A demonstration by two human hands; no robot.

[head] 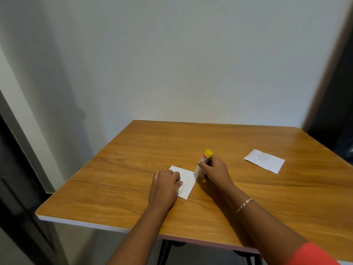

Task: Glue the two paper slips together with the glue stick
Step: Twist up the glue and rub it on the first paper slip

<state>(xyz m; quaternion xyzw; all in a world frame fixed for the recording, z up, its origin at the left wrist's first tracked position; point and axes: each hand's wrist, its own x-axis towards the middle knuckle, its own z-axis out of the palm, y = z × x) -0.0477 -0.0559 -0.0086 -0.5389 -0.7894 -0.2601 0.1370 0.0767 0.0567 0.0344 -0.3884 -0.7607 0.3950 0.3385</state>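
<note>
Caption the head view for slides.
Left hand presses a white paper slip on the wooden table; right hand holds a yellow-ended glue stick at its edge.

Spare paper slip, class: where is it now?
Head view: the spare paper slip lies on the right of the table, beyond the right hand gripping the glue stick.

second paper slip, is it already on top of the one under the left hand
No, the second paper slip lies alone on the table, apart from the first slip under the left hand.
</note>
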